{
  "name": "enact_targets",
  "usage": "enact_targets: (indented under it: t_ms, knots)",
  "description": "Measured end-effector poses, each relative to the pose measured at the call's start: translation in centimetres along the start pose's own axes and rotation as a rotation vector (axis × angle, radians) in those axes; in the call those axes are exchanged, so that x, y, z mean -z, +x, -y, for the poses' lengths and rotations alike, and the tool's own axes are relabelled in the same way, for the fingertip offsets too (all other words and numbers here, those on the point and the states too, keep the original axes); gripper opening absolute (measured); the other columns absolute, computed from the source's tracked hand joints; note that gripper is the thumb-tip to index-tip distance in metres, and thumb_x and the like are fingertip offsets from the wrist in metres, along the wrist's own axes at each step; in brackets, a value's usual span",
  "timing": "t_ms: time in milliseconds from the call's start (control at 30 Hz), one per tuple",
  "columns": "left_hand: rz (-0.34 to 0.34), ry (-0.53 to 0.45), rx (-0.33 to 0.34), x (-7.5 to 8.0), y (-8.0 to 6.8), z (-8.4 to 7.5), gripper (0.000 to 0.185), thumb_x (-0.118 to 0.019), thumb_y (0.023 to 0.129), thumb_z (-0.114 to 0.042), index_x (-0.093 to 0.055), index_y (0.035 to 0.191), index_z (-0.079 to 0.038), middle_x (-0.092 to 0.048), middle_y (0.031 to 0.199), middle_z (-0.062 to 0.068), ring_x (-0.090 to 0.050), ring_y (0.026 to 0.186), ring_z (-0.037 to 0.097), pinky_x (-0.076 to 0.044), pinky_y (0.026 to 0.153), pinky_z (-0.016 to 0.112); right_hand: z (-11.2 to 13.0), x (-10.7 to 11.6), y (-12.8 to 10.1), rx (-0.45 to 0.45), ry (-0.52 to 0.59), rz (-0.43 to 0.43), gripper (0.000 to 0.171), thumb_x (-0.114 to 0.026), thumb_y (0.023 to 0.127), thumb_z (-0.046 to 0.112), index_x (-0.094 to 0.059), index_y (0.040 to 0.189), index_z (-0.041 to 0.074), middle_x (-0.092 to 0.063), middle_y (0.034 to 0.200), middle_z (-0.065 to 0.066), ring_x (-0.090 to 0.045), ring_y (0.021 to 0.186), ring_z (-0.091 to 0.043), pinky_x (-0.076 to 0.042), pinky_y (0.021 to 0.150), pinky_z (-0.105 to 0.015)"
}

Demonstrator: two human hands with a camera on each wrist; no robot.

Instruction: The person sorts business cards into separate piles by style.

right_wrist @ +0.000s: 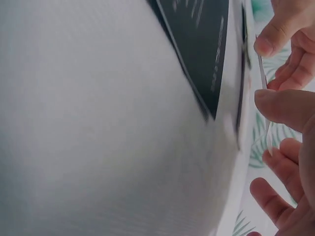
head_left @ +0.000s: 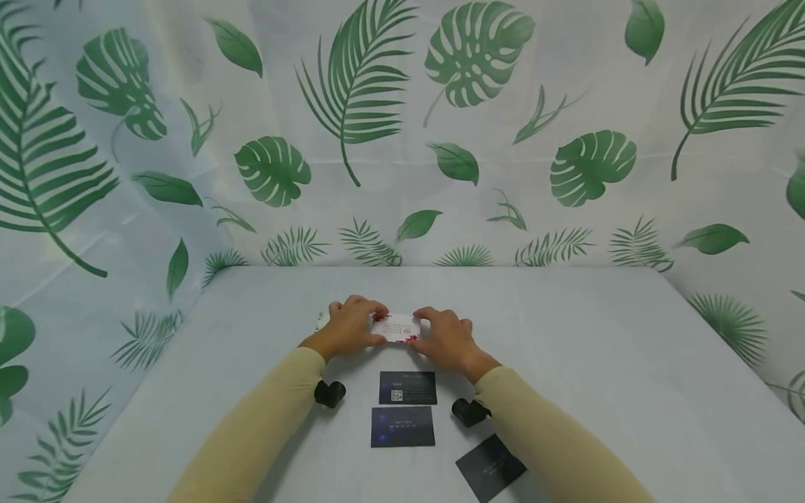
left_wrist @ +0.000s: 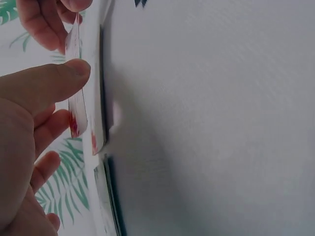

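Note:
A white business card [head_left: 397,328] with red print is held up by both hands at the middle of the table. My left hand [head_left: 349,327] pinches its left end between thumb and fingers, while my right hand [head_left: 449,339] grips the right end the same way. In the left wrist view the card [left_wrist: 75,110] stands just off a small stack of cards [left_wrist: 98,136] with red at its edge. A second card stack [left_wrist: 111,206] sits beside that one, mostly covered by the left hand in the head view.
Two dark cards lie nearer me, one with a QR code [head_left: 409,381] and one plainer card [head_left: 402,427]. A third dark card [head_left: 490,468] lies tilted beside the right sleeve. Behind the white table [head_left: 553,307] hangs a leaf-patterned cloth [head_left: 390,168].

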State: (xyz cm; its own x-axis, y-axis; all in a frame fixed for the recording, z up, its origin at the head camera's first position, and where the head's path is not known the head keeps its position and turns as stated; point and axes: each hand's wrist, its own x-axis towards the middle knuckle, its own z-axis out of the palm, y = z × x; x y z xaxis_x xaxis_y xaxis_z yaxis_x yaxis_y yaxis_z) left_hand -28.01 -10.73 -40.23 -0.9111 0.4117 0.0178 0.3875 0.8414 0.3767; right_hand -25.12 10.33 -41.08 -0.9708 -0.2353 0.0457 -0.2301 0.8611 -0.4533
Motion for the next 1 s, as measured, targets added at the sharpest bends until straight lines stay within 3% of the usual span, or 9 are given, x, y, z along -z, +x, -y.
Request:
enact_targets:
  t_ms: [433,1000]
  knots:
    - [-0.025,0.051,0.064,-0.6,1.3,0.0,0.048,-0.082,0.083,-0.03,-0.066,0.126,-0.017,-0.066,0.121,-0.001,-0.043,0.128,0.025,-0.019,0.099,0.053,0.2,-0.5,1.8,-0.064,-0.035,0.064,0.055,-0.075,0.09,0.029,-0.057,0.139,0.011,-0.063,0.128,-0.015,-0.055,0.117,-0.035,-0.035,0.092,-0.057]
    - [0.061,0.031,0.149,-0.7,1.8,0.6,0.053,-0.079,0.086,-0.034,-0.063,0.134,-0.017,-0.062,0.126,0.001,-0.039,0.131,0.028,-0.019,0.099,0.055,-0.2,-0.4,2.6,-0.063,-0.072,0.131,0.054,-0.073,0.092,0.036,-0.057,0.138,0.013,-0.059,0.135,-0.015,-0.05,0.12,-0.037,-0.037,0.093,-0.062]
